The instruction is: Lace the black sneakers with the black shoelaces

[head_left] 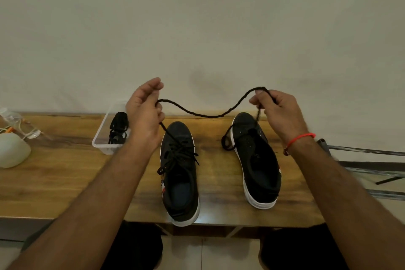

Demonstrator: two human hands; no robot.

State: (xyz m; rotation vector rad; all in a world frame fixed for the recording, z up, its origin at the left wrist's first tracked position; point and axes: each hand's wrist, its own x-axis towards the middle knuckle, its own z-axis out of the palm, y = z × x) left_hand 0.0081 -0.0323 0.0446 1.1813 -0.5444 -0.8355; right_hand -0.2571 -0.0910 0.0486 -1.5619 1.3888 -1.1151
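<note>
Both hands are raised above the wooden worktop (54, 180) with a black shoelace (206, 115) strung between them. The left hand (145, 112) has its fingers curled around one stretch of the lace, whose end drops from under the palm toward the sneaker below. The right hand (277, 109) pinches the lace between thumb and fingers; the cord arches over its fingertips and a tail hangs down from it to a loop lying on the worktop beside the toe of the sneaker beneath that hand. Between the hands the lace sags in a shallow curve. Below and just inside the left hand stands the left sneaker (180, 173), already carrying a crossed lace over its tongue. Under the right hand stands the right sneaker (256, 160), its eyelets bare. Just outside the left hand sits a clear plastic tray (99, 142) holding a bundled spare shoelace (118, 128). A red thread bracelet (299, 139) circles the right wrist.
</note>
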